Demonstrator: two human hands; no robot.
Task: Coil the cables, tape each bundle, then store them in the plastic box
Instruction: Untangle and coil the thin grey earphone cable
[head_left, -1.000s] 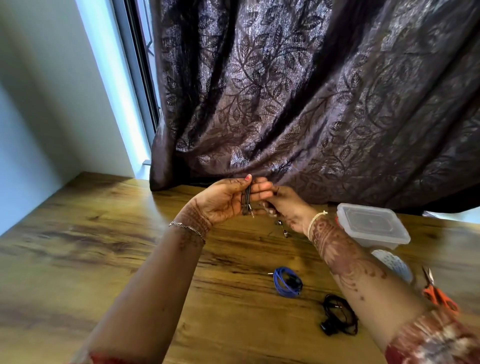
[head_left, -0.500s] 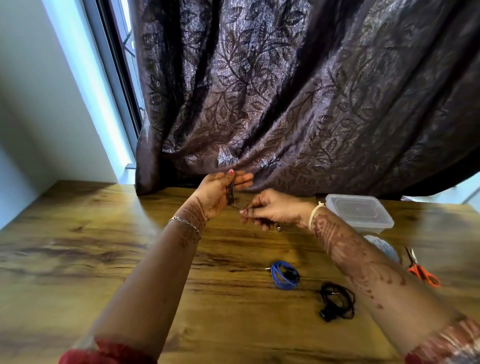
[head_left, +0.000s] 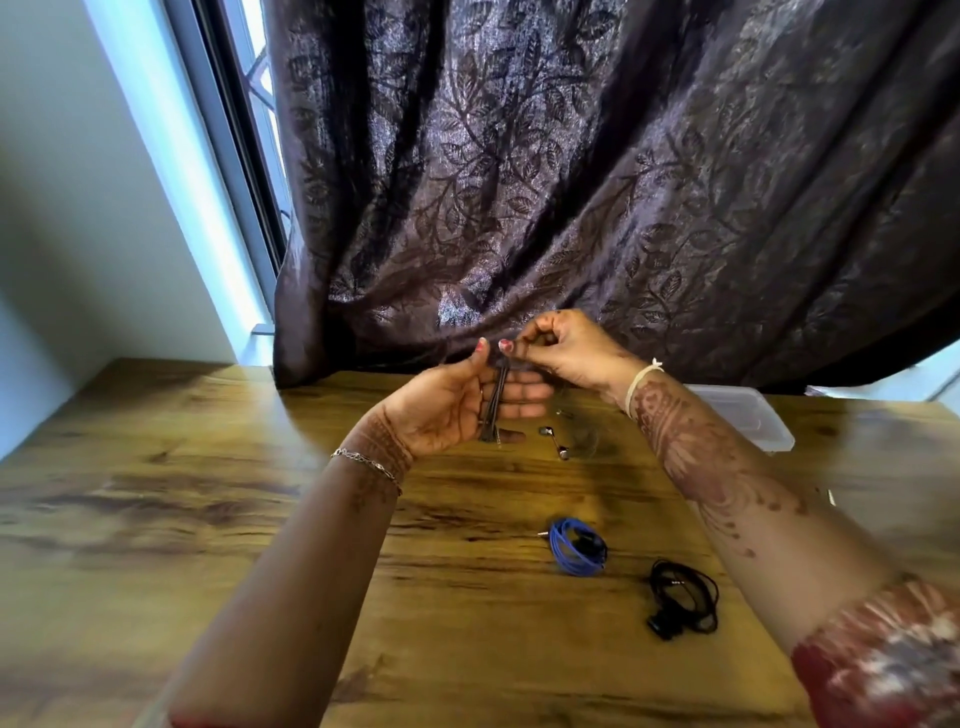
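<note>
Fingers (head_left: 524, 397) of the left hand (head_left: 447, 410) curl round a folded dark cable (head_left: 496, 402), held upright. The right hand (head_left: 571, 353) pinches the cable's top end at 12 o'clock. Loose ends (head_left: 563, 453) dangle at 4 o'clock of the left hand. The blue coil (head_left: 574, 545) lies at 5 o'clock on the tabletop (head_left: 208, 519), with the black coil (head_left: 680, 597) farther out. The box (head_left: 753, 415) is at 3 o'clock, partly behind the right forearm. The curtain (head_left: 623, 182) hangs at 12.
</note>
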